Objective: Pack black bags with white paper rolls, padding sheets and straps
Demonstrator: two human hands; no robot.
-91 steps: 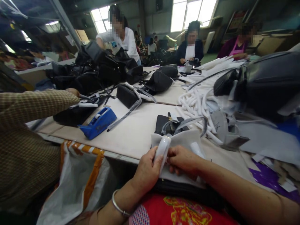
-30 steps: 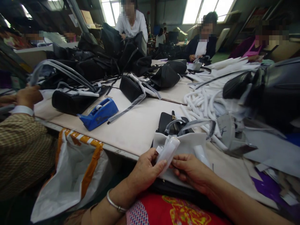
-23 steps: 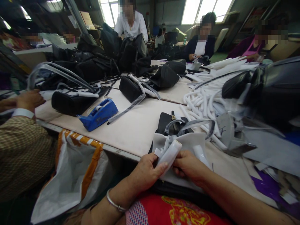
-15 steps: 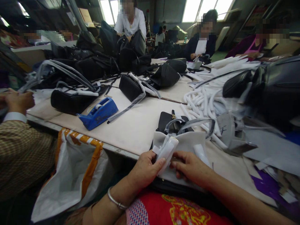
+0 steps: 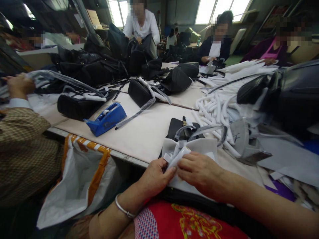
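Note:
My left hand pinches a white wrapped piece, tube-like, with a thin gold-coloured edge at its upper end. Against the right side of this piece, my right hand has its fingers curled and pressed together on the wrapping; the fingertips are partly hidden. Behind both hands lies a black handbag with a gold-coloured clasp. Its strap is covered in clear plastic and loops to the right. A pale sheet stands between the bag's flap and my hands.
A blue tape dispenser sits left on the table, a grey dispenser right beside white foam tubes. Black bags lie farther back. An open white sack hangs below the edge. A co-worker's sleeve is at left.
My right hand has moved up and left and closed on the white wrapped piece. My left hand keeps its hold. The co-worker's hand at left has risen with a plastic-covered strap.

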